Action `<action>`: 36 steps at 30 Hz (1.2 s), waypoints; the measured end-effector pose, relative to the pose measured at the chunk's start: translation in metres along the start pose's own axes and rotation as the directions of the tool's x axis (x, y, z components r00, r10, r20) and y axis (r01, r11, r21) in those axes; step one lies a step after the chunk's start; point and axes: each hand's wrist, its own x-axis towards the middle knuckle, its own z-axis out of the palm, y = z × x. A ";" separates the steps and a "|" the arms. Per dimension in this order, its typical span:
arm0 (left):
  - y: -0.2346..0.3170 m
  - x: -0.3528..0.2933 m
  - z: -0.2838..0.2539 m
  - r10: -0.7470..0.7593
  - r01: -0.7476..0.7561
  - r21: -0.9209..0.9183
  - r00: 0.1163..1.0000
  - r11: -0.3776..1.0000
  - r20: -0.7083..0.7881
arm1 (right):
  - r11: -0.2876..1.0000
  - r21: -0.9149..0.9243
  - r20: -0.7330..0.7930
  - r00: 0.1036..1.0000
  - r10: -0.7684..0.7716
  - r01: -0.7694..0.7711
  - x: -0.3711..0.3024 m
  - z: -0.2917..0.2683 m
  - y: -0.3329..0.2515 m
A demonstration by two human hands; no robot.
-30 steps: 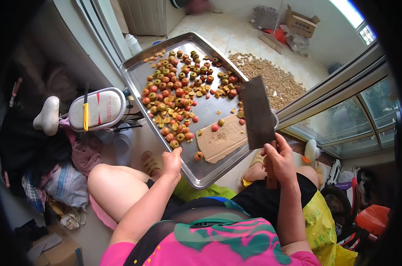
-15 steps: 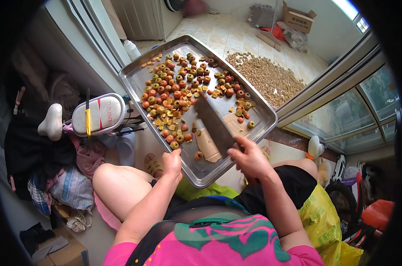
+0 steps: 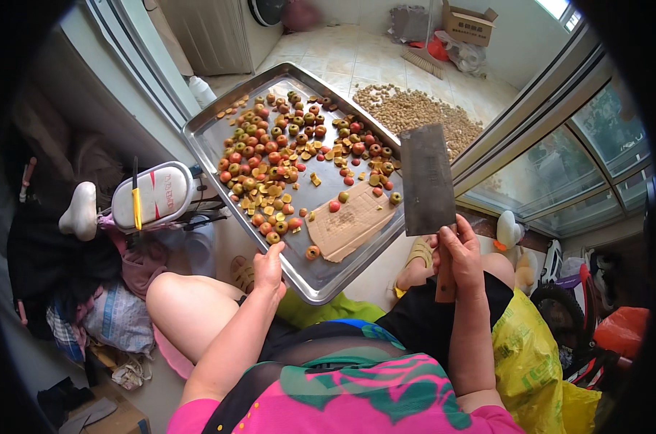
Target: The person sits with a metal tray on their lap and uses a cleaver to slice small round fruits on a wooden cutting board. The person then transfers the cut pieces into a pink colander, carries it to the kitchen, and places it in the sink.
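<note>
My left hand (image 3: 269,272) is closed on the near-left rim of a large metal tray (image 3: 321,284), its thumb over the edge. In the tray lie many small round red and green fruits (image 3: 250,152), some whole, some cut into yellowish pieces. A flat piece of brown cardboard (image 3: 350,226) rests toward the tray's near right, with a few fruits on and around it. My right hand (image 3: 458,253) grips the wooden handle of a cleaver (image 3: 428,177). The cleaver's broad dark blade points up, beside the tray's right edge and partly covering that edge from view.
Pale brown pieces (image 3: 422,116) are spread on the tiled floor beyond the tray, with a broom (image 3: 423,61) and an open carton (image 3: 469,27) behind. On the left, a yellow-handled knife (image 3: 136,202) lies on a pale padded seat (image 3: 170,194). A yellow bag (image 3: 527,354) stands at my right.
My right hand has swung right, lifting the cleaver from over the tray and cardboard to upright by the right edge. Some fruit pieces have shifted near the tray's middle. My left hand stays on the rim.
</note>
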 end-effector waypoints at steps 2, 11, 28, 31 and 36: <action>-0.005 0.001 -0.007 0.035 -0.035 0.046 0.999 0.998 -0.006 | 0.999 0.041 -0.004 1.000 -0.007 0.007 -0.001 -0.003 0.004; 0.009 -0.012 -0.019 0.359 -0.315 0.212 0.909 0.925 -0.212 | 0.994 0.071 -0.035 0.996 -0.082 0.084 -0.006 -0.009 0.005; 0.205 -0.132 -0.164 0.829 -0.804 0.251 0.455 0.540 -0.326 | 0.969 0.203 -0.208 0.973 -0.099 0.142 0.002 -0.053 -0.031; 0.164 -0.125 -0.243 0.709 -0.626 0.345 0.543 0.699 -0.449 | 0.965 0.241 -0.146 0.987 -0.068 0.102 0.016 -0.043 -0.031; 0.099 -0.113 -0.321 0.688 -0.126 0.757 0.531 0.641 -0.494 | 0.958 0.281 -0.080 0.996 -0.042 0.063 0.020 -0.029 -0.032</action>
